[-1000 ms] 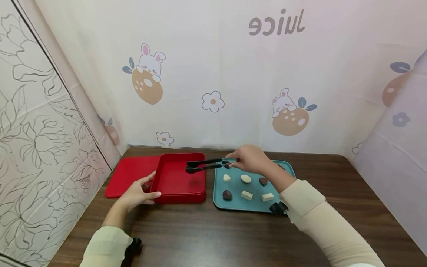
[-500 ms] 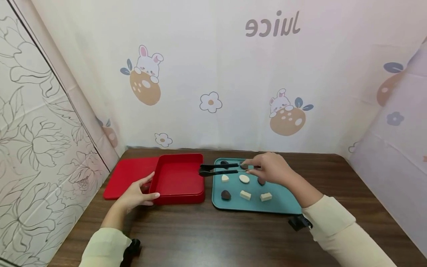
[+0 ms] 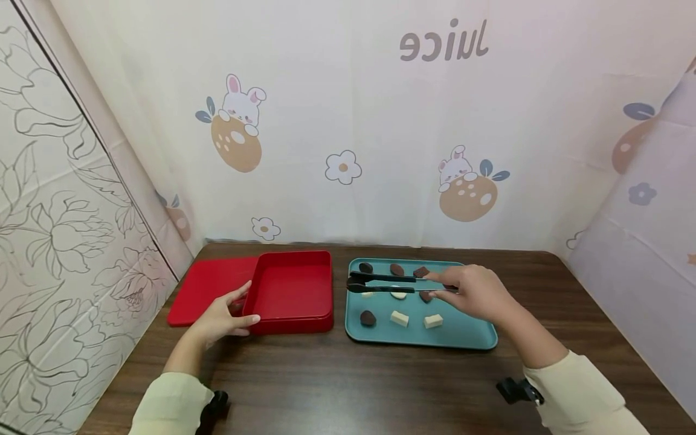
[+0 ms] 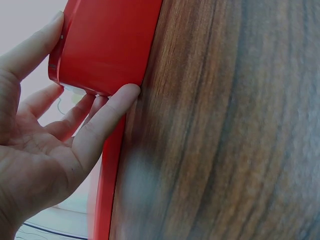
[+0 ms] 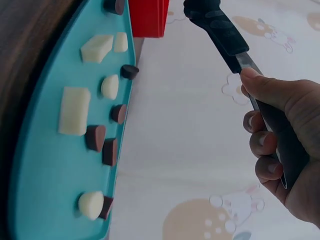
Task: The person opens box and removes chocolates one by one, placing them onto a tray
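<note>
My right hand [image 3: 473,293] grips black-and-metal tongs [image 3: 391,289] over the teal tray [image 3: 462,329]. The tongs' arms stand slightly apart, their black tips at the tray's left edge, and no piece shows between them. Dark chocolate pieces [image 3: 368,318] and white chocolate pieces [image 3: 399,318] lie spread on the tray, some partly covered by the tongs in the head view. At the left, my left hand [image 3: 220,317] rests its extended fingers against the near left corner of a red box [image 3: 293,326]. The left wrist view shows its fingertips on the box wall [image 4: 105,50].
A flat red panel [image 3: 209,289] lies just left of the box on the wooden table [image 3: 337,386]. A patterned curtain [image 3: 348,109] hangs behind the table's back edge. A narrow strip of wood separates box and tray.
My right hand has moved to the right, carrying the tongs from over the red box's right side to over the tray. The left hand keeps its place at the box.
</note>
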A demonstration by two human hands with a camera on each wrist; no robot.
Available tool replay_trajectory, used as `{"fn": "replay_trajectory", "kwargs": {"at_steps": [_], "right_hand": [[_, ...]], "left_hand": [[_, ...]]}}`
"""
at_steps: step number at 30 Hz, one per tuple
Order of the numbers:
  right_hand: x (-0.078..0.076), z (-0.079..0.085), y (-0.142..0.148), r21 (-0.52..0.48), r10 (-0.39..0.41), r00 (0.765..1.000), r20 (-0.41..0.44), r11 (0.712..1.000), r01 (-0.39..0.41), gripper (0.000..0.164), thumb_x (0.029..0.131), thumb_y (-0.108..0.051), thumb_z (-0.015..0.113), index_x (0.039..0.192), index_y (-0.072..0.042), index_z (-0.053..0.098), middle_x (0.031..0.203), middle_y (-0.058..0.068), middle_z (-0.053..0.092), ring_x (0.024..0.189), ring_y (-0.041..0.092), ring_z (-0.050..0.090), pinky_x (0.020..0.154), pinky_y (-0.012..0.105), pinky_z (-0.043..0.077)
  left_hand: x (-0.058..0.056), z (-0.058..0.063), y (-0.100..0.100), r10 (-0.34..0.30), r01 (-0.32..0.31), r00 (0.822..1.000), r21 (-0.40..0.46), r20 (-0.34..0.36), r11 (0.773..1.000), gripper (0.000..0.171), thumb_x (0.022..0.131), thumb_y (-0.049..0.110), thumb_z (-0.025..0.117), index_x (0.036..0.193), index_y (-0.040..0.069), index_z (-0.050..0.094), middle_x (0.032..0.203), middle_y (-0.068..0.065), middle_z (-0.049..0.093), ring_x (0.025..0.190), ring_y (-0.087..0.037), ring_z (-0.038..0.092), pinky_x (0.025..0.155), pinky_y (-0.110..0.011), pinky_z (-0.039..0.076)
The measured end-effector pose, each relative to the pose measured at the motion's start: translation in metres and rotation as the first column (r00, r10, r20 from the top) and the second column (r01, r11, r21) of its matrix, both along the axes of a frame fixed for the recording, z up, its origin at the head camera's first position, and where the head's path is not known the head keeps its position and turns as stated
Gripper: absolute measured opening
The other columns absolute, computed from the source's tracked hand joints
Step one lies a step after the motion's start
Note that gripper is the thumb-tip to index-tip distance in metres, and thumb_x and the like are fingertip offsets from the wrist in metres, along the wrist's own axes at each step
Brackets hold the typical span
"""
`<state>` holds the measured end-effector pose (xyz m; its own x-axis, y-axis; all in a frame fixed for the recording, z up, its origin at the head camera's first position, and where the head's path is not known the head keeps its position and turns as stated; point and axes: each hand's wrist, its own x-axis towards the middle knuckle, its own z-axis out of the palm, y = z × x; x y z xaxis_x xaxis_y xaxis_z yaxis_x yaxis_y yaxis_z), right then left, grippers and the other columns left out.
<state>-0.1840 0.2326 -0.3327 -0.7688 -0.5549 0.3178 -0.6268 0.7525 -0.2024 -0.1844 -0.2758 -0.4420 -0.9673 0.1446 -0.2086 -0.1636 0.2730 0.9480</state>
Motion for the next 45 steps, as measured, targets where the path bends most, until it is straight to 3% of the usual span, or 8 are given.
{"fn": "replay_trajectory", "kwargs": {"at_steps": [2, 8, 14, 21, 31, 36, 40, 45], "right_hand": [[0.005, -0.004, 0.007, -0.015, -0.017, 1.000, -0.012, 1.000, 0.017, 0.032, 0.083, -0.020, 0.079, 0.113, -0.011, 0.074, 0.058, -0.018, 0.049, 0.051, -0.001, 0.038, 0.043, 0.021, 0.033], [0.021, -0.020, 0.030, -0.076, -0.054, 0.996, -0.066, 0.996, 0.048, 0.032, 0.077, -0.017, 0.082, 0.108, -0.011, 0.076, 0.074, -0.011, 0.068, 0.051, -0.005, 0.034, 0.043, 0.020, 0.032], [0.038, -0.033, 0.052, -0.109, -0.089, 0.992, -0.090, 0.991, 0.079, 0.033, 0.073, -0.015, 0.085, 0.106, -0.011, 0.077, 0.059, -0.024, 0.043, 0.050, -0.005, 0.028, 0.042, 0.018, 0.027], [0.054, -0.039, 0.071, -0.154, -0.131, 0.982, -0.135, 0.982, 0.110, 0.035, 0.068, -0.008, 0.086, 0.101, -0.010, 0.077, 0.081, -0.010, 0.071, 0.050, -0.006, 0.027, 0.043, 0.016, 0.027], [0.073, -0.045, 0.093, -0.138, -0.251, 0.959, -0.135, 0.963, 0.232, 0.038, 0.067, -0.008, 0.086, 0.103, -0.004, 0.076, 0.072, -0.006, 0.069, 0.050, -0.005, 0.029, 0.043, 0.019, 0.027], [0.082, -0.051, 0.105, -0.120, -0.329, 0.938, -0.107, 0.941, 0.316, 0.037, 0.068, -0.011, 0.086, 0.103, -0.006, 0.076, 0.080, 0.002, 0.073, 0.050, -0.004, 0.031, 0.042, 0.020, 0.025], [0.089, -0.058, 0.114, -0.093, -0.382, 0.921, -0.082, 0.923, 0.374, 0.034, 0.072, -0.017, 0.085, 0.104, -0.009, 0.076, 0.070, -0.009, 0.067, 0.049, -0.002, 0.027, 0.041, 0.021, 0.023], [0.098, -0.062, 0.122, -0.058, -0.441, 0.897, -0.026, 0.897, 0.439, 0.034, 0.077, -0.022, 0.082, 0.108, -0.008, 0.075, 0.053, -0.021, 0.043, 0.046, 0.000, 0.023, 0.039, 0.020, 0.022]], "left_hand": [[0.000, 0.000, 0.001, -0.001, 0.001, 1.000, -0.002, 0.001, 1.000, 0.096, 0.081, 0.016, 0.081, 0.156, 0.015, 0.022, 0.148, -0.028, 0.029, 0.128, -0.048, 0.035, 0.075, -0.046, 0.059], [0.000, -0.001, 0.002, -0.008, 0.008, 1.000, -0.001, 0.002, 1.000, 0.096, 0.081, 0.016, 0.081, 0.157, 0.015, 0.022, 0.148, -0.028, 0.028, 0.128, -0.048, 0.035, 0.076, -0.046, 0.059], [0.002, 0.000, 0.000, -0.015, 0.015, 1.000, 0.006, -0.001, 1.000, 0.097, 0.081, 0.017, 0.081, 0.157, 0.014, 0.020, 0.148, -0.028, 0.026, 0.129, -0.048, 0.034, 0.076, -0.046, 0.058], [0.001, 0.002, -0.002, -0.018, 0.018, 1.000, 0.011, -0.008, 1.000, 0.096, 0.081, 0.017, 0.080, 0.157, 0.014, 0.020, 0.148, -0.028, 0.026, 0.130, -0.048, 0.032, 0.077, -0.046, 0.058], [0.003, 0.003, 0.000, -0.029, 0.029, 1.000, 0.018, -0.001, 0.999, 0.096, 0.083, 0.015, 0.079, 0.157, 0.014, 0.019, 0.149, -0.028, 0.024, 0.131, -0.049, 0.030, 0.077, -0.046, 0.058], [0.003, 0.003, 0.001, -0.030, 0.030, 1.000, 0.018, 0.000, 0.999, 0.095, 0.084, 0.014, 0.078, 0.157, 0.013, 0.018, 0.149, -0.029, 0.024, 0.130, -0.049, 0.031, 0.077, -0.047, 0.058], [0.003, 0.003, 0.001, -0.026, 0.026, 1.000, 0.011, -0.002, 1.000, 0.095, 0.083, 0.015, 0.079, 0.157, 0.013, 0.019, 0.149, -0.029, 0.025, 0.129, -0.049, 0.032, 0.077, -0.046, 0.058], [0.003, 0.002, 0.000, -0.026, 0.026, 1.000, 0.008, -0.008, 1.000, 0.095, 0.083, 0.015, 0.079, 0.157, 0.013, 0.019, 0.148, -0.029, 0.025, 0.129, -0.049, 0.032, 0.077, -0.047, 0.058]]}}
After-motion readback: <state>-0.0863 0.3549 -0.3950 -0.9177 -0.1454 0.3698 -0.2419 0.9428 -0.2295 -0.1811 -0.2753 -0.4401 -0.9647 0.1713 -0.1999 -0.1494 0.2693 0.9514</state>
